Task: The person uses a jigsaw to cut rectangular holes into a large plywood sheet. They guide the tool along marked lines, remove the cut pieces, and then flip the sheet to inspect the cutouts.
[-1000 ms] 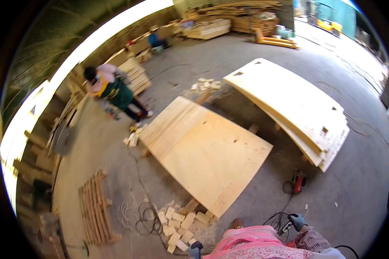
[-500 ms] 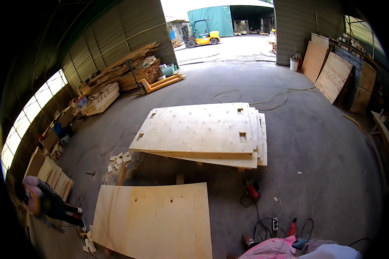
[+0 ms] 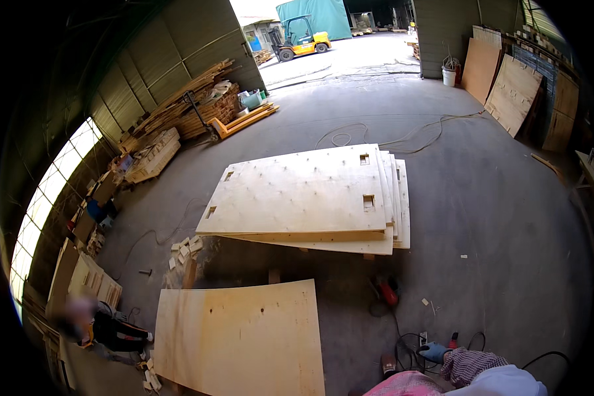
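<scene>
My right hand (image 3: 433,352), in a blue glove, reaches out at the lower right from a checked sleeve. It is beside a white power strip (image 3: 423,338) and dark cables (image 3: 402,348) on the floor; whether it touches them I cannot make out. Its fingers are too small to read. Just right of the glove, a red object (image 3: 453,339), perhaps a tool, shows in part behind my arm. My left hand is out of sight. A red power tool (image 3: 387,294) lies farther ahead, with its cord running back toward the strip.
A plywood sheet (image 3: 244,336) lies to the left, beyond it a stack of pale panels (image 3: 290,191) with square cutouts. Wood blocks (image 3: 186,249) and a hammer (image 3: 145,272) are on the floor. Another person (image 3: 112,330) bends at far left. A forklift (image 3: 302,39) stands outside.
My gloved right hand has moved forward and left, closer to the power strip. The view has shifted slightly. The person at left has bent lower.
</scene>
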